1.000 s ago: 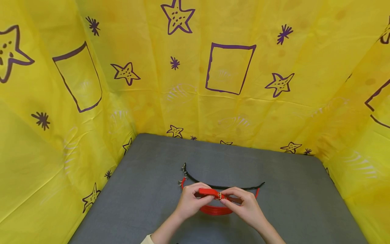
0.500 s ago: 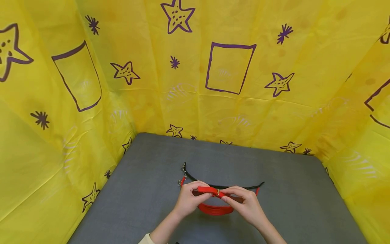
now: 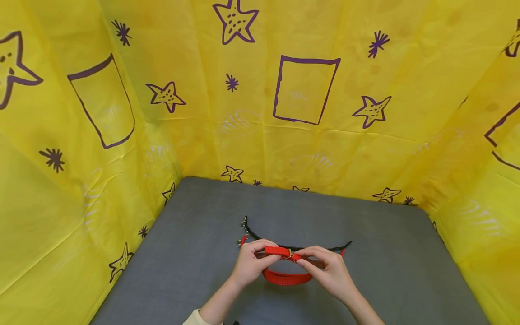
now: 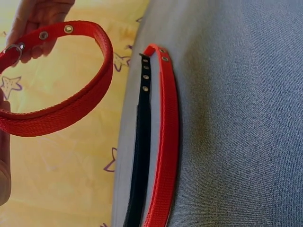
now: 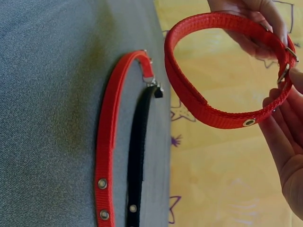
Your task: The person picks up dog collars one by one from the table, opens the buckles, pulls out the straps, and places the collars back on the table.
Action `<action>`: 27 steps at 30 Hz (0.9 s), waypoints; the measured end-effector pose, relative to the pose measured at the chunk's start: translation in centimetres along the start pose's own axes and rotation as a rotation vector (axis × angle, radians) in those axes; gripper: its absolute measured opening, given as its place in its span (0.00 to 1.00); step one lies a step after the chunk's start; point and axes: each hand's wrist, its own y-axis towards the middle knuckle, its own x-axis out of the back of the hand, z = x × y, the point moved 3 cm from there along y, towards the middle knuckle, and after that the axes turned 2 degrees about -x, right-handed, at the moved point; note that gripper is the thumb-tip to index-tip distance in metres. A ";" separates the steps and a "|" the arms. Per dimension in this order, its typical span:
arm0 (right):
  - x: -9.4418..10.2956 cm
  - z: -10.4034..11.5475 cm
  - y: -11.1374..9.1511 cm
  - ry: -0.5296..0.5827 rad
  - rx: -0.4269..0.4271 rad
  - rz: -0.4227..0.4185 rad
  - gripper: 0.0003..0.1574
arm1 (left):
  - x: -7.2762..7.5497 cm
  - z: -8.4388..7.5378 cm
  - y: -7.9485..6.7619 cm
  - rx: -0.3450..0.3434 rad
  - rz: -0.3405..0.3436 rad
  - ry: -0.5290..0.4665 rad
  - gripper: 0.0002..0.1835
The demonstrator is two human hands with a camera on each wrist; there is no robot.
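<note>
A red collar (image 3: 286, 278) with metal eyelets and a buckle is bent into a closed loop, held up over the grey surface by both hands. My left hand (image 3: 248, 265) pinches the band left of the buckle (image 3: 290, 253) between thumb and fingers. Just right of the buckle, my right hand (image 3: 330, 272) pinches the strap with thumb and index finger. In the right wrist view, the strap of the red collar (image 5: 189, 101) passes by the buckle and a metal ring (image 5: 284, 74), partly hidden by the fingers. One eyelet shows on the strap below them.
Behind the hands, a black collar (image 4: 142, 142) and a second red collar (image 4: 165, 142) lie stretched out side by side on the grey surface (image 3: 195, 234). Their buckled ends point left. Yellow cloth walls (image 3: 252, 144) with purple drawings enclose the surface at the back and sides.
Both hands stay almost in place on the red collar. The buckle has turned a little and shifted slightly left and up. The collars on the surface have not moved.
</note>
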 end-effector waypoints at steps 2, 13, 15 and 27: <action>0.0 0.2 0.1 -0.006 0.005 -0.002 0.12 | 0.0 0.0 0.0 0.006 -0.001 -0.011 0.05; 0.5 0.0 -0.1 -0.047 -0.004 -0.016 0.13 | 0.6 -0.2 0.0 0.027 -0.060 -0.064 0.07; 0.5 -0.1 -0.2 -0.045 -0.007 -0.017 0.13 | 0.6 -0.3 0.0 0.019 -0.054 -0.059 0.08; 0.2 -0.4 -0.4 0.019 -0.023 0.003 0.14 | 0.5 -0.2 -0.1 0.049 -0.062 -0.071 0.08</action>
